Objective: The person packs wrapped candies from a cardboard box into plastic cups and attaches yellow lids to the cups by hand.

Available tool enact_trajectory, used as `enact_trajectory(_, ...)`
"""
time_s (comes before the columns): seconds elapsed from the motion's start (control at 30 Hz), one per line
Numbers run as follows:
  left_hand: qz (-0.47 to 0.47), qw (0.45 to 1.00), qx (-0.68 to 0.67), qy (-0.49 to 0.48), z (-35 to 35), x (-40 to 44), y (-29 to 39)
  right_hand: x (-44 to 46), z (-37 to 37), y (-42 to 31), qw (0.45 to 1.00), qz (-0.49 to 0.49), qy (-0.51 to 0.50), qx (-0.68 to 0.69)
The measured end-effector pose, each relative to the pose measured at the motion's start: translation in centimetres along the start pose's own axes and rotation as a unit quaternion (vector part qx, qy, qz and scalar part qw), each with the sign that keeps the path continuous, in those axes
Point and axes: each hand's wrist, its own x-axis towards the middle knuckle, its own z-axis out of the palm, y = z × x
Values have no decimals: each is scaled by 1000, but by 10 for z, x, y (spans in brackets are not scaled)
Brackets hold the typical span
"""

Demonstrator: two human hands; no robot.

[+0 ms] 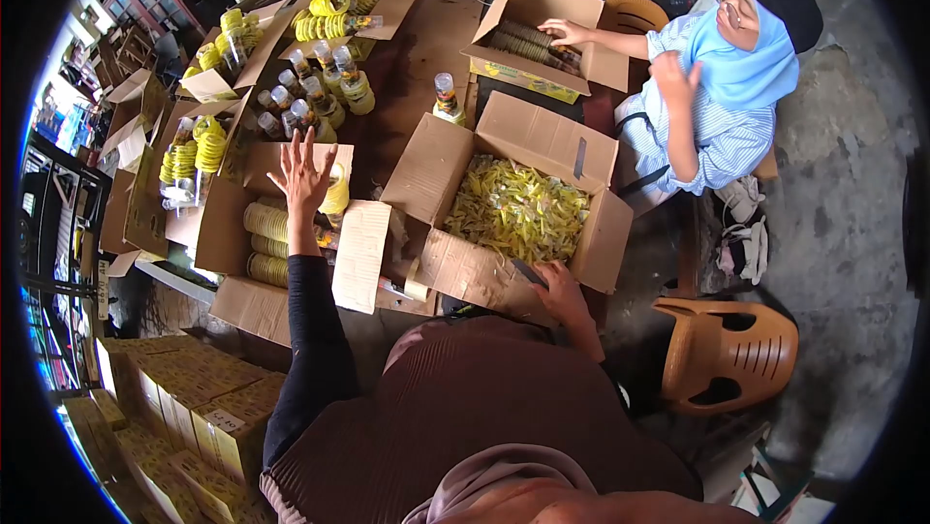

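Note:
My left hand [304, 177] is open, fingers spread, above a cardboard box [223, 219] that holds rolls of yellow-wrapped rings [266, 224]. Just past its fingertips stands a group of clear-topped bottles [320, 98] with yellow stacks around their lower parts. Low over the near flap of an open carton [465, 267], my right hand [564, 293] is closed on a dark, flat, narrow thing [528, 272] whose kind I cannot make out. That carton is filled with small yellow packets or strips [518, 200].
Across the table [417, 40] a person [717, 88] has one hand in another carton [533, 64] of stacked rings. A single bottle [446, 98] stands mid-table. An orange plastic chair [731, 354] is at right; stacked printed cartons [184, 398] are at lower left.

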Motion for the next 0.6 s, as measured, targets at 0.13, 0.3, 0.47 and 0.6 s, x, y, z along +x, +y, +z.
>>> enact_trajectory(0.13,9,982,122,-147,17,-11,11,-9,-1,1,999,27,32,-26)
enact_trajectory(0.3,19,990,107,-91,7,-5,20,-16,-6,2,997,73,35,-12)
enact_trajectory(0.47,7,974,129,-188,9,-4,12,-19,-2,8,994,106,24,-6)
enact_trajectory(0.6,43,979,136,-147,-9,22,22,-19,-2,6,994,99,38,-1)
